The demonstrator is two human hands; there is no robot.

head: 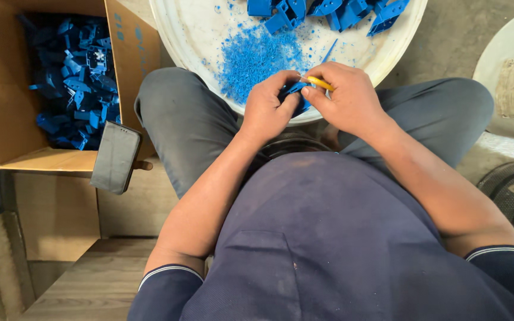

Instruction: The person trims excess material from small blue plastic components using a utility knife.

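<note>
A big white round tray (pixel 191 35) sits at the far side over the seated person's knees, with an open cardboard box (pixel 7 119) of blue plastic parts (pixel 75 83) to its left, a dark phone case (pixel 114 157) leaning on the box's near edge, a row of loose blue pieces (pixel 328 12) along the tray's far part and a heap of blue shavings (pixel 254 56) nearer. At the tray's near rim the left hand (pixel 266 110) is clenched around a small blue plastic part (pixel 295 92), and the right hand (pixel 343 98), touching it, grips a yellow-handled tool (pixel 319 83) pressed against that part.
</note>
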